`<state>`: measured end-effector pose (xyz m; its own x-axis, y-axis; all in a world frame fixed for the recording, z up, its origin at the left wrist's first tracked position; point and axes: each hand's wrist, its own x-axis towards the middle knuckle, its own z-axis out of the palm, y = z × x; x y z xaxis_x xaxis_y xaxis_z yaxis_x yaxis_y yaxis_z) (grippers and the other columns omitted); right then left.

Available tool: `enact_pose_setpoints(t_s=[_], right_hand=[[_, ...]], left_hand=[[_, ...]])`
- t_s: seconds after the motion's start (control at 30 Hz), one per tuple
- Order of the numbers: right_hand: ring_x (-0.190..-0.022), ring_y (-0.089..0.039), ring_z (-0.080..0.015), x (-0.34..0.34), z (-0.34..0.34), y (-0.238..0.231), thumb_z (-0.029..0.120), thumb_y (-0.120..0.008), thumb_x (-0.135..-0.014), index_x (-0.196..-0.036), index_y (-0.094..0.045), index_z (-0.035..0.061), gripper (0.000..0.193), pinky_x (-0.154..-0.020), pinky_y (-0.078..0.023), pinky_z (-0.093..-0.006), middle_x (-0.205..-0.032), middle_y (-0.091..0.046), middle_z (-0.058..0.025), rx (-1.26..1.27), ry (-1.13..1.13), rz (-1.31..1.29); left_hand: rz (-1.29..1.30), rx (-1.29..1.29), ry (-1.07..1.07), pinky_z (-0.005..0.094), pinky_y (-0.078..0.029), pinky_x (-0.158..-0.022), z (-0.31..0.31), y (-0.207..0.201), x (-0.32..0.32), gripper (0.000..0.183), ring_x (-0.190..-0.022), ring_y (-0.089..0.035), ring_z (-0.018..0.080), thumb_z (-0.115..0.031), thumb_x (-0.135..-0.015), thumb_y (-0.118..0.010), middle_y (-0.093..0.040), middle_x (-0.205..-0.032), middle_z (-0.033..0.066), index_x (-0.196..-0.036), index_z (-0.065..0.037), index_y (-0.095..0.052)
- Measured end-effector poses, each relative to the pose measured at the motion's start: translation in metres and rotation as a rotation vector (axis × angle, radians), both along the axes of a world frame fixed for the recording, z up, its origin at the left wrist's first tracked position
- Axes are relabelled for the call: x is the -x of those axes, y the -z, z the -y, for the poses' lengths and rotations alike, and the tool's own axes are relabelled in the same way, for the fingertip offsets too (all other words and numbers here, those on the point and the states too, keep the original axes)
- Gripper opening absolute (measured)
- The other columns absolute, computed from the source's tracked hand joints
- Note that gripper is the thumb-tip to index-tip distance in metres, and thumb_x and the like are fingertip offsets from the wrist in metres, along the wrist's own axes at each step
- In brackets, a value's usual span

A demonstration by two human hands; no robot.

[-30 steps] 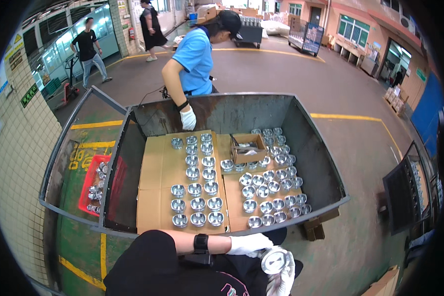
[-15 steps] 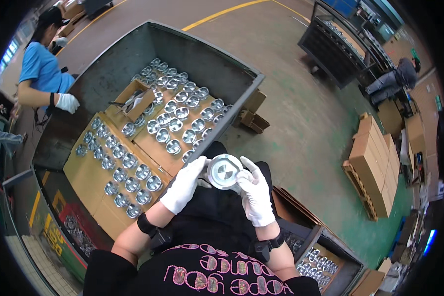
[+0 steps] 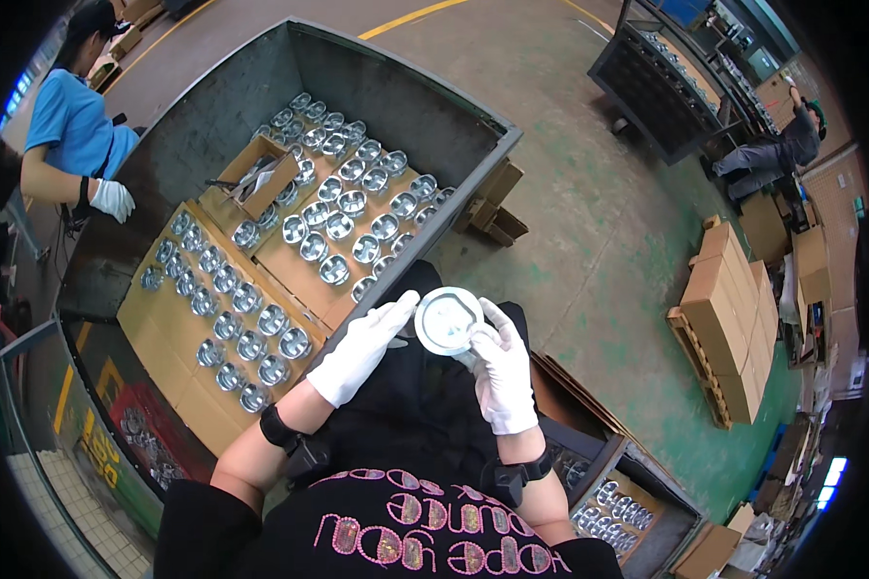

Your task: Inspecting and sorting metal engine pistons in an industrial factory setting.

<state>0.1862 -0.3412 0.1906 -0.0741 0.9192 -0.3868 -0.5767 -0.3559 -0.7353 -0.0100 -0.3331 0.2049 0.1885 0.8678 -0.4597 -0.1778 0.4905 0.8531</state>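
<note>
In front of my body, a silver metal piston [image 3: 448,320] is turned with its round crown toward me; light glares off its face. My right hand [image 3: 498,367], in a white glove, grips its right edge between thumb and fingers. Beside the piston's left edge is my gloved left hand [image 3: 365,349], fingers stretched out and together; whether the fingertips touch the rim I cannot tell. Ahead and to the left, rows of similar pistons [image 3: 334,269] stand on cardboard [image 3: 164,343] inside a large grey metal bin [image 3: 396,82].
A small open carton [image 3: 266,183] sits among the pistons. A co-worker in a blue shirt [image 3: 72,121] rests a gloved hand on the bin's left side. Behind my right elbow is another bin of pistons [image 3: 613,516]. Stacked cartons [image 3: 729,323] stand on a pallet at right.
The piston has tilted, so its crown now shows bright glare instead of a dark patterned reflection. My left fingers have straightened along its side. The far-right worker has raised an arm.
</note>
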Motion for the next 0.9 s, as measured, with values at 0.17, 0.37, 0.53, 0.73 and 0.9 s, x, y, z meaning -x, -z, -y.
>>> enact_pose_setpoints(t_s=[0.17, 0.37, 0.53, 0.73, 0.9], right_hand=[[-0.095, -0.064, -0.0164, -0.002, 0.002, 0.001, 0.006, -0.068, -0.084, -0.141, -0.031, -0.0041, 0.068, -0.085, -0.055, -0.033, -0.105, -0.063, -0.0092, 0.016, 0.019, 0.014], [-0.094, -0.063, -0.0158, -0.006, 0.006, 0.01, 0.008, -0.067, -0.085, -0.121, -0.047, -0.0002, 0.042, -0.082, -0.056, -0.0351, -0.099, -0.063, -0.0073, 0.002, 0.046, 0.041], [-0.096, -0.063, -0.0173, -0.007, 0.011, 0.025, 0.014, -0.061, -0.092, -0.109, -0.052, 0.0042, 0.021, -0.083, -0.055, -0.0378, -0.102, -0.061, -0.0067, -0.084, 0.017, 0.057], [-0.105, -0.062, -0.0245, 0.009, 0.013, 0.026, 0.043, -0.039, -0.101, -0.132, -0.044, 0.0081, 0.047, -0.088, -0.053, -0.0413, -0.123, -0.058, -0.011, -0.009, -0.076, -0.194], [-0.115, -0.056, -0.0244, 0.02, 0.019, 0.039, 0.047, -0.037, -0.1, -0.134, -0.045, 0.0123, 0.049, -0.096, -0.047, -0.0423, -0.124, -0.058, -0.0082, 0.236, -0.001, -0.387]], left_hand=[[-0.003, 0.002, 0.006, 0.027, -0.042, -0.092, 0.003, 0.002, -0.003, 0.048, -0.102, -0.055, 0.0099, -0.041, -0.096, -0.055, -0.063, -0.11, 0.0031, -0.126, -0.004, -0.058], [-0.192, 0.001, 0.161, 0.022, -0.042, -0.09, -0.003, 0.004, -0.003, 0.041, -0.099, -0.056, 0.0064, -0.034, -0.092, -0.063, -0.064, -0.105, -0.001, -0.117, -0.001, -0.063], [-0.348, -0.083, 0.159, 0.0255, -0.047, -0.087, -0.002, -0.011, -0.008, 0.043, -0.096, -0.06, 0.0099, -0.034, -0.088, -0.067, -0.067, -0.103, 0.0049, -0.114, 0.0, -0.064], [-0.684, -0.635, 0.03, 0.0333, -0.051, -0.083, 0.005, -0.033, -0.017, 0.045, -0.093, -0.065, 0.0226, -0.027, -0.069, -0.08, -0.066, -0.103, 0.0115, -0.103, -0.002, -0.065], [-0.907, -0.938, 0.077, 0.0379, -0.051, -0.08, 0.01, -0.047, -0.027, 0.04, -0.09, -0.063, 0.0293, -0.019, -0.062, -0.079, -0.064, -0.1, 0.0105, -0.098, -0.006, -0.066]])
